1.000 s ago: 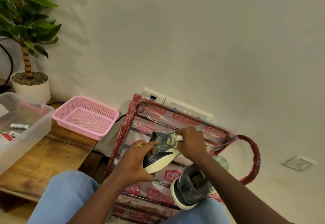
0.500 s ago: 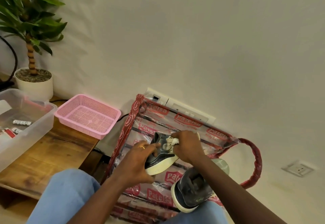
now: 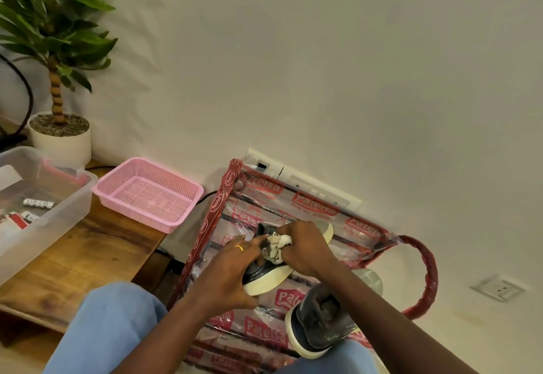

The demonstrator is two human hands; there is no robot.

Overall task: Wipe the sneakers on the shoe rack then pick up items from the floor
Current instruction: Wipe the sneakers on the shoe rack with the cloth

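A dark grey sneaker point(image 3: 266, 278) with a cream sole lies tilted over the plastic-wrapped shoe rack point(image 3: 223, 194). My left hand point(image 3: 227, 273) grips it from the left side, thumb under the sole. In my right hand point(image 3: 307, 248) I hold a crumpled whitish cloth point(image 3: 276, 247), which is pressed onto the sneaker's upper. A second grey sneaker point(image 3: 318, 323) lies on the rack at the lower right, below my right forearm.
A pink mesh basket point(image 3: 147, 190) and a clear plastic bin point(image 3: 47, 212) sit on a low wooden table point(image 3: 88, 256) at the left. A potted plant point(image 3: 60, 135) stands behind them. White wall sockets point(image 3: 311, 187) sit behind the rack, another socket point(image 3: 498, 288) at the right.
My right hand has slid the cloth leftward along the sneaker's upper, closer to my left hand. The sneaker has turned slightly, showing more sole behind my right hand.
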